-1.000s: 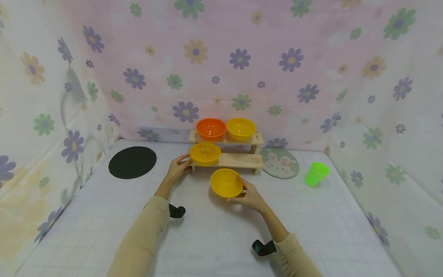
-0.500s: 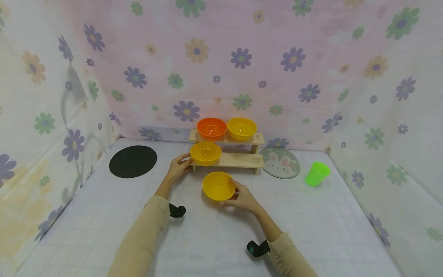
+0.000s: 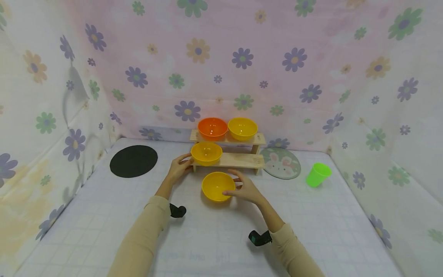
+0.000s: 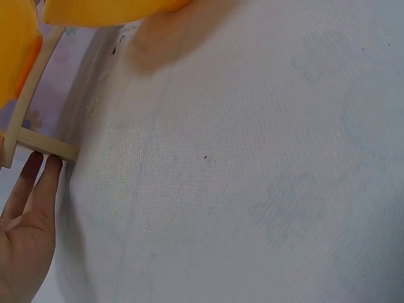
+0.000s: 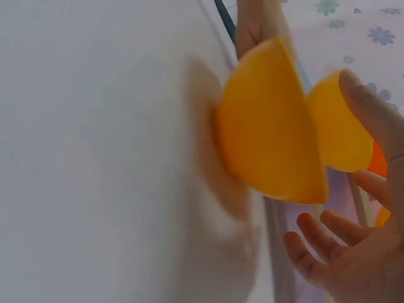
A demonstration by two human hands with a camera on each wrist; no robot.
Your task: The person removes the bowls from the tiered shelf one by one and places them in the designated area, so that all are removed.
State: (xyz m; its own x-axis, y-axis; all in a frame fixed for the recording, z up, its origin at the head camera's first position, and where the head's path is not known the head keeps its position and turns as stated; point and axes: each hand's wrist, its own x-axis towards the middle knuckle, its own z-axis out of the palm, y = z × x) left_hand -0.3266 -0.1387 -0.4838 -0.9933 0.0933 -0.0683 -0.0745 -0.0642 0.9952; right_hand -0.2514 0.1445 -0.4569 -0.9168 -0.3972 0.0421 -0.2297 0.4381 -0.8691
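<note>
- Toward the far edge of the table, a two-tier wooden rack carries three bowls; the lower shelf's right half is vacant.
- Yellow bowl rests on the table just before the rack, seemingly set down already.
- Right hand, fingers spread, hovers beside it, gripping nothing.
- Left hand, fingers straight, touches the rack's left end.

White gridded tabletop carries: two-tier wooden shelf, yellow bowl, black round mat, rabbit coaster, green cup.
</note>
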